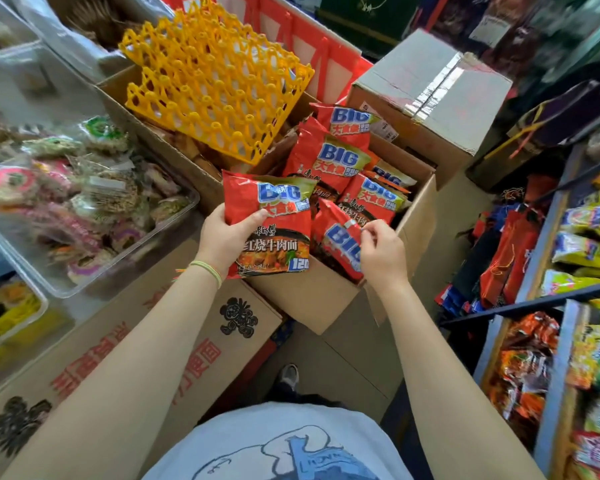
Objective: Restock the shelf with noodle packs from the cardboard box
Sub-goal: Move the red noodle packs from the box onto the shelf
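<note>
Off to the left sit clear tubs of wrapped snacks (pixel 84 202) and a yellow egg tray (pixel 215 77). The left hand (pixel 226 237) has its grip closed round one red noodle pack (pixel 271 223), lifted just above the cardboard box (pixel 326 296). The right hand (pixel 381 251) pinches a second pack (pixel 336 244) still in the box, where several more wait. The shelf (pixel 555 306) on the right looks largely filled, so restocking seems midway.
</note>
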Action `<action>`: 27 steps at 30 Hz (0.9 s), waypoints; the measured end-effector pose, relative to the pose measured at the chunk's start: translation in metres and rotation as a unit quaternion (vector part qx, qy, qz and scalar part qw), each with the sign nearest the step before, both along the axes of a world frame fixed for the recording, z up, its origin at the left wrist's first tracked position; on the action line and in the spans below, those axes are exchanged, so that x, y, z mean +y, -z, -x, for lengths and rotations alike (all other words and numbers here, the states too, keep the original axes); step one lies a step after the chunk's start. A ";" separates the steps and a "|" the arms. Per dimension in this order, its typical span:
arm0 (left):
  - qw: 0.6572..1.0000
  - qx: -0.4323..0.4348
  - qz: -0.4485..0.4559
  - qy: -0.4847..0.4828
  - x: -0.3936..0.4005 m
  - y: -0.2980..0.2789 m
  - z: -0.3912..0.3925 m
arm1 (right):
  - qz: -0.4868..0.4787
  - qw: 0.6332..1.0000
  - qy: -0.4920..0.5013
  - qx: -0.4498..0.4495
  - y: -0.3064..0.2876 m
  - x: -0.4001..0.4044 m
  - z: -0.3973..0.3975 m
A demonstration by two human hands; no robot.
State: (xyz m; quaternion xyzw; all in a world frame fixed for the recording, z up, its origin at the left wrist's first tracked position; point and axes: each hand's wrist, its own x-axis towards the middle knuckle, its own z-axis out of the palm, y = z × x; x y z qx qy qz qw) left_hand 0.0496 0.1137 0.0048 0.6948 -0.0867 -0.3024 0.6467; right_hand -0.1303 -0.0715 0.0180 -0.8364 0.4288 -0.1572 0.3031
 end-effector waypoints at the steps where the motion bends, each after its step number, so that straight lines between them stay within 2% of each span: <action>1: 1.000 0.007 0.004 0.008 0.004 0.002 0.001 | -0.022 0.999 0.011 -0.037 -0.011 0.003 0.002; 5: 0.997 0.049 0.029 0.049 0.012 0.008 0.012 | -0.048 0.989 0.035 -0.134 -0.049 0.020 0.021; 8: 0.992 0.075 0.040 0.090 0.012 0.013 0.025 | -0.043 0.976 0.094 -0.190 -0.069 0.034 0.051; 14: 0.976 0.086 0.022 0.200 0.005 0.018 0.065 | -0.064 0.957 0.199 -0.201 -0.099 0.082 0.142; 17: 0.957 0.077 0.004 0.278 -0.004 0.010 0.099 | -0.139 0.940 0.224 -0.216 -0.107 0.113 0.185; 19: 0.931 0.084 0.002 0.354 -0.010 0.002 0.129 | -0.233 0.917 0.231 -0.228 -0.106 0.136 0.209; 21: 0.890 0.114 0.001 0.442 -0.010 -0.012 0.168 | -0.302 0.893 0.247 -0.223 -0.103 0.158 0.232; 23: 0.846 0.140 -0.007 0.515 -0.001 -0.026 0.209 | -0.312 0.885 0.281 -0.202 -0.098 0.180 0.260; 27: 0.778 0.188 -0.021 0.600 0.034 -0.043 0.278 | -0.261 0.864 0.372 -0.217 -0.100 0.235 0.322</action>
